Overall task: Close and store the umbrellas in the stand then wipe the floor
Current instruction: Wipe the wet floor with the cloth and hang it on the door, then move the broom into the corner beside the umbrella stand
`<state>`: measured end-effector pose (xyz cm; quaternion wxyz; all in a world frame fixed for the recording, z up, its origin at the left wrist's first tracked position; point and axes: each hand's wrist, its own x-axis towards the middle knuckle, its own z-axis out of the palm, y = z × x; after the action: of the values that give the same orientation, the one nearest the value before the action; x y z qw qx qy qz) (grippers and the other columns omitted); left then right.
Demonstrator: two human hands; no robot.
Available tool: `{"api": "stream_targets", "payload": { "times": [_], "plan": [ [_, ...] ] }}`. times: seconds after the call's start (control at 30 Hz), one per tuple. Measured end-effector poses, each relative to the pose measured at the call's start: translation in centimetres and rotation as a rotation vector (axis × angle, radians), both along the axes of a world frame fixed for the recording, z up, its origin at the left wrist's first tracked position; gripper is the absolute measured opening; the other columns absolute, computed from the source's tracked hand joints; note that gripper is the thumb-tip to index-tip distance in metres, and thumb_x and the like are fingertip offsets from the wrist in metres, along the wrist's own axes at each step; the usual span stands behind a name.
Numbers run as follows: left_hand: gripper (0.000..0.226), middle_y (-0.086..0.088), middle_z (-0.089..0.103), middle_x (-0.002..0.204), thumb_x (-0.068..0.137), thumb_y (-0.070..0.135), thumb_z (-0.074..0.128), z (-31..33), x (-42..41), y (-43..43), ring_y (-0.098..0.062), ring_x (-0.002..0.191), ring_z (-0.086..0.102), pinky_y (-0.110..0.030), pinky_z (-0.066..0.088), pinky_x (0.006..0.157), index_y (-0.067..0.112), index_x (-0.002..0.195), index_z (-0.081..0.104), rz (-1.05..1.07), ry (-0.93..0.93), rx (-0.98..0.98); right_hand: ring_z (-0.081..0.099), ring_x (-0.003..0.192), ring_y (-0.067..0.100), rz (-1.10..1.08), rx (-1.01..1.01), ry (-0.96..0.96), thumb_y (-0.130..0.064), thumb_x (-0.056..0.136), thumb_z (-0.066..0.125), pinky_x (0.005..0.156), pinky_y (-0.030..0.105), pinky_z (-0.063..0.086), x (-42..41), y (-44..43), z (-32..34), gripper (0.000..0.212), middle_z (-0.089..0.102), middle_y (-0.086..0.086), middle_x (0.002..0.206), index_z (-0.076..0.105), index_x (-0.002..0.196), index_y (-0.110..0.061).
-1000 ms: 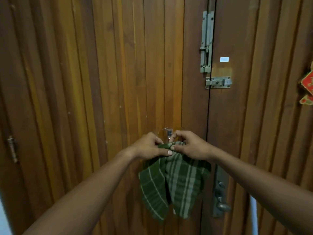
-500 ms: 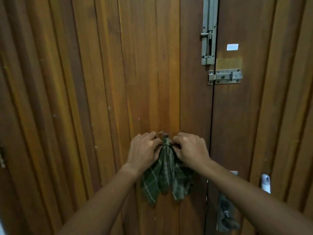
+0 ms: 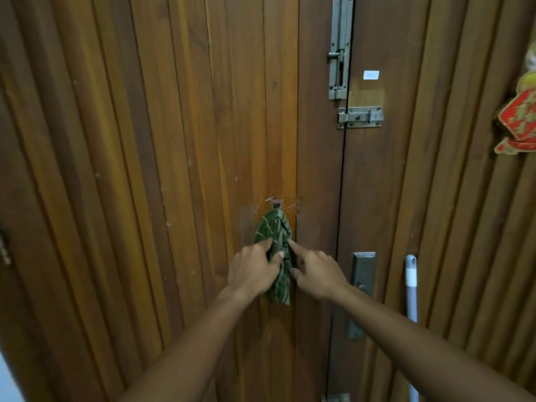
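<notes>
So the green plaid cloth is hanging bunched up from a little hook on the wooden door, about mid-height and just left of the seam where the two door leaves are meeting. The lower end of it is dangling down between the two wrists.

Both hands are reaching in from below. The left hand is lying against the left side of the cloth with its fingers stretched out fairly straight, and the thumb is touching the fabric too. It's looking more like resting on it than a real pinch. The right hand is doing much the same from the other side: index finger pointing straight up and touching the cloth, thumb sitting against its right edge, the other fingers loosely bent and not closing on anything.

Other stuff around: a tall metal slide bolt is running up the seam near the top, with a smaller horizontal latch just below it and a white sticker beside it. A handle plate is sitting right of the right hand. A grey-and-white pole is leaning on the right leaf, and a red-and-gold ornament is hanging at the far right edge.
</notes>
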<state>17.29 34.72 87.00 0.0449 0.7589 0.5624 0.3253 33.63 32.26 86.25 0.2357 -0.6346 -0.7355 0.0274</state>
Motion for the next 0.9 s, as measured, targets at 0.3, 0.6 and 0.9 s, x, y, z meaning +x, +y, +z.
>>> {"api": "stream_targets", "payload": {
  "times": [0.3, 0.6, 0.9],
  "plan": [
    [0.043, -0.001, 0.074, 0.097, 0.091, 0.054, 0.055, -2.4, -0.8, -7.6, -0.025, 0.089, 0.070, -0.034, 0.057, 0.077, 0.026, 0.122, 0.067, -0.072, 0.074, -0.117, 0.055, 0.132, 0.022, -0.148, -0.050, -0.113, -0.031, 0.095, 0.057, 0.102, 0.038, 0.048, 1.5, -8.7, -1.7, 0.058, 0.044, -0.009, 0.156, 0.040, 0.151, -0.034],
    [0.048, 0.001, 0.072, 0.118, 0.091, 0.049, 0.059, -1.2, 5.8, -14.2, -0.022, 0.111, 0.065, -0.033, 0.053, 0.091, 0.027, 0.134, 0.060, -0.255, 0.133, -0.075, 0.066, 0.109, 0.030, -0.383, -0.082, -0.081, -0.031, 0.089, 0.058, 0.080, 0.034, 0.055, 8.4, -18.6, -1.3, 0.046, 0.070, 0.006, 0.118, 0.057, 0.134, -0.031],
    [0.040, 0.002, 0.070, 0.119, 0.086, 0.047, 0.062, -0.4, 14.8, -17.9, -0.021, 0.109, 0.065, -0.036, 0.054, 0.090, 0.028, 0.120, 0.069, -0.392, 0.186, -0.218, 0.069, 0.094, 0.021, -0.522, -0.118, 0.032, -0.040, 0.087, 0.059, 0.080, 0.036, 0.058, 16.8, -24.2, -1.5, 0.041, 0.069, -0.002, 0.092, 0.063, 0.127, -0.030]
  ]
}}
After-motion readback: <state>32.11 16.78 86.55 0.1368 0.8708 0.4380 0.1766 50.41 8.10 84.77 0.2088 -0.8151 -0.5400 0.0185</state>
